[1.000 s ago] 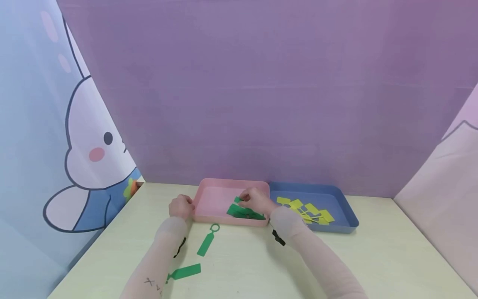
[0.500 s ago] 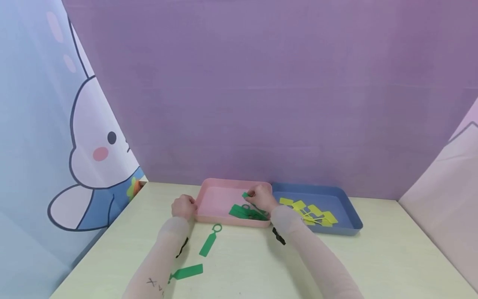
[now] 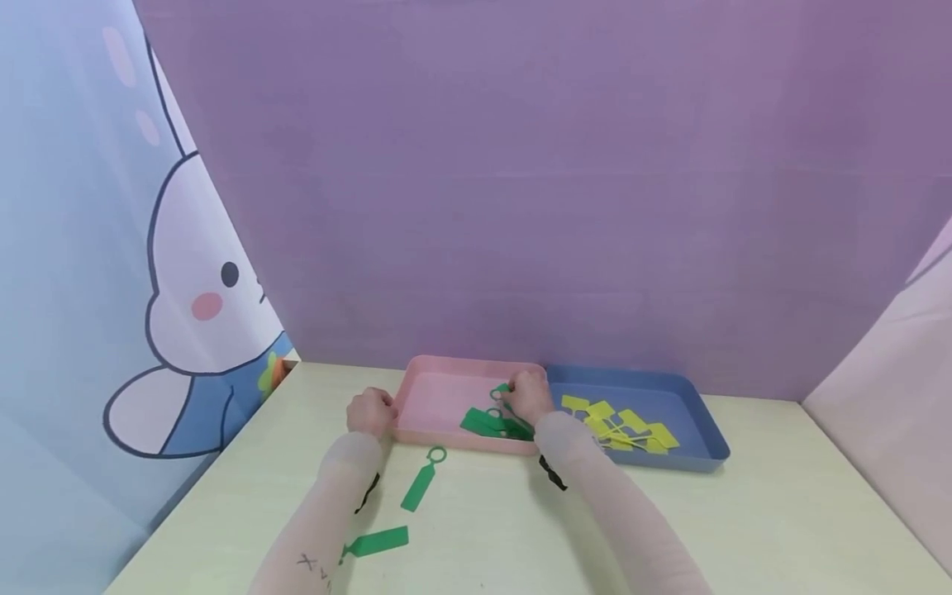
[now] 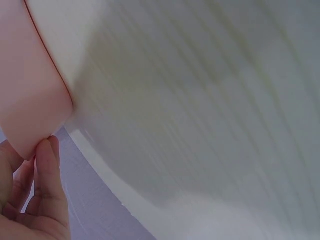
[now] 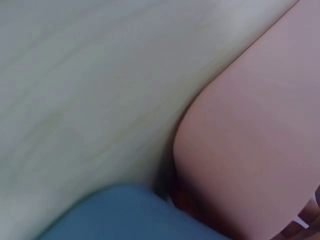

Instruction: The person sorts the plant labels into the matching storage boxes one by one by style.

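In the head view, my left hand (image 3: 370,411) is at the left side of a pink tray (image 3: 439,369). Its thumb and fingers pinch the rim of the pink tray (image 4: 37,115), as the left wrist view shows. My right hand (image 3: 530,398) is inside the tray's right end, fingers curled on a green plastic ring tag (image 3: 502,387); part of that tag is hidden by the fingers. Below it, several more green tags (image 3: 482,421) lie in a loose pile, partly covered by the hand. In the right wrist view only a few fingers (image 5: 307,215) show, beyond the tray wall.
A blue tray (image 3: 687,405) touches the pink tray's right side and holds several yellow tags (image 3: 632,420). Two green tags lie on the table before the pink tray: one ring tag (image 3: 419,487) slanted, another tag (image 3: 379,541) beside the left forearm. A purple backdrop (image 3: 521,207) stands behind.
My right hand has drawn a green tag up from the pile and shifted slightly right in the tray. The left hand stays at the tray's rim. The head view has shifted slightly.
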Tool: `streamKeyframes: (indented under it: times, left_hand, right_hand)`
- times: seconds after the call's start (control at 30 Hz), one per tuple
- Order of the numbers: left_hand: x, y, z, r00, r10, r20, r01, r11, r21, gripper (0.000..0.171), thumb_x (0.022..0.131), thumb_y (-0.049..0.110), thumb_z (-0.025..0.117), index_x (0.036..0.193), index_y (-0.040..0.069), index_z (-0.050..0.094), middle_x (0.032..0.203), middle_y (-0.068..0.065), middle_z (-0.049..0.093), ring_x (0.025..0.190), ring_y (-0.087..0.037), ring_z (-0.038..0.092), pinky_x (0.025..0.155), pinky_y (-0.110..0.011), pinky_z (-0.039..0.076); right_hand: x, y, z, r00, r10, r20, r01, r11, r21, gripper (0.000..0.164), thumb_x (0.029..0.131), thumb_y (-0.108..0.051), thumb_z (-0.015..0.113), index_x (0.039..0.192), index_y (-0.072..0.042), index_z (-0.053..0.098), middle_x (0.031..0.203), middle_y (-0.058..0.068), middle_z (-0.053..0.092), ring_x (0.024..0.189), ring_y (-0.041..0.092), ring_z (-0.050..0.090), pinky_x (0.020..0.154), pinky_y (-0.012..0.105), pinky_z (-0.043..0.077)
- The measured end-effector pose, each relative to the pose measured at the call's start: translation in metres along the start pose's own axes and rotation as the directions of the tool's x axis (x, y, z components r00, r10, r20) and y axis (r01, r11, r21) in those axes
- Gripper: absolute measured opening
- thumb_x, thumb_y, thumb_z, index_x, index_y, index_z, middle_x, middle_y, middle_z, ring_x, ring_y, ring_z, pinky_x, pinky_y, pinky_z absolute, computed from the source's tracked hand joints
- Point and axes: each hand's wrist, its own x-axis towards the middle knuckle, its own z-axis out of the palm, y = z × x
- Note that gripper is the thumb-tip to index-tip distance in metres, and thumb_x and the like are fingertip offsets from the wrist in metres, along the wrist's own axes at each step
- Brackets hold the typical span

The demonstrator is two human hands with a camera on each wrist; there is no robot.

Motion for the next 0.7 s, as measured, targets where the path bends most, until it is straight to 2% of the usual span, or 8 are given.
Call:
streamKeyframes:
  times: [0.1,0.23,0.37,0.5,0.6,0.7]
  left_hand:
    - [0.001,0.0,0.0,1.0,0.003,-0.006,-0.003,1.0,-0.001,0.009,0.081,0.008,0.061,0.083,0.004,0.069,0.082,-0.013,0.068,0.074,-0.028,0.06,0.068,-0.039,0.049]
    - [0.0,0.0,0.0,1.0,0.0,-0.01,0.0,1.0,0.005,0.009,0.081,0.008,0.061,0.083,0.005,0.069,0.083,-0.013,0.068,0.075,-0.029,0.06,0.069,-0.04,0.049]
    - [-0.001,0.0,0.001,1.0,0.002,-0.003,-0.002,1.0,0.013,0.01,0.081,0.008,0.061,0.085,0.004,0.069,0.084,-0.014,0.068,0.075,-0.029,0.06,0.07,-0.041,0.049]
    - [-0.001,0.002,0.001,1.0,0.01,-0.006,-0.01,1.0,0.018,0.01,0.082,0.008,0.061,0.085,0.004,0.069,0.083,-0.013,0.068,0.075,-0.029,0.06,0.069,-0.041,0.049]
    - [-0.001,0.002,0.001,1.0,0.007,-0.012,-0.006,1.0,0.018,0.01,0.082,0.009,0.061,0.085,0.004,0.07,0.083,-0.013,0.068,0.075,-0.028,0.061,0.07,-0.04,0.049]
    - [-0.002,0.002,0.0,1.0,0.002,-0.016,-0.001,1.0,0.019,0.01,0.082,0.009,0.062,0.085,0.005,0.07,0.084,-0.013,0.069,0.075,-0.028,0.061,0.07,-0.04,0.05]
  right_hand:
    - [0.001,-0.001,0.001,0.999,0.004,-0.052,-0.005,1.0,-0.031,0.047,0.084,-0.011,0.063,0.047,-0.012,0.035,0.044,-0.004,0.022,0.044,0.011,0.018,0.049,0.024,0.027]
    - [0.003,-0.002,0.005,0.996,0.029,-0.083,-0.034,0.998,-0.06,0.049,0.085,-0.013,0.063,0.047,-0.013,0.032,0.042,-0.003,0.027,0.042,0.01,0.025,0.05,0.024,0.033]
    - [0.006,-0.003,0.008,0.991,0.036,-0.131,-0.054,0.989,-0.138,0.043,0.084,-0.016,0.064,0.047,-0.012,0.041,0.048,0.003,0.047,0.049,0.015,0.047,0.062,0.032,0.048]
    - [0.012,-0.004,0.01,0.988,0.039,-0.15,-0.073,0.972,-0.224,0.04,0.084,-0.018,0.064,0.049,-0.012,0.046,0.052,0.004,0.052,0.053,0.017,0.052,0.063,0.033,0.049]
    - [0.016,-0.003,0.014,0.988,0.063,-0.138,-0.092,0.973,-0.214,0.03,0.084,-0.018,0.064,0.057,-0.008,0.056,0.054,0.004,0.056,0.049,0.015,0.052,0.056,0.032,0.047]
    - [0.018,0.001,0.02,0.986,0.105,-0.131,-0.127,0.976,-0.176,0.019,0.084,-0.018,0.064,0.073,-0.004,0.066,0.065,0.007,0.063,0.056,0.018,0.058,0.057,0.034,0.052]
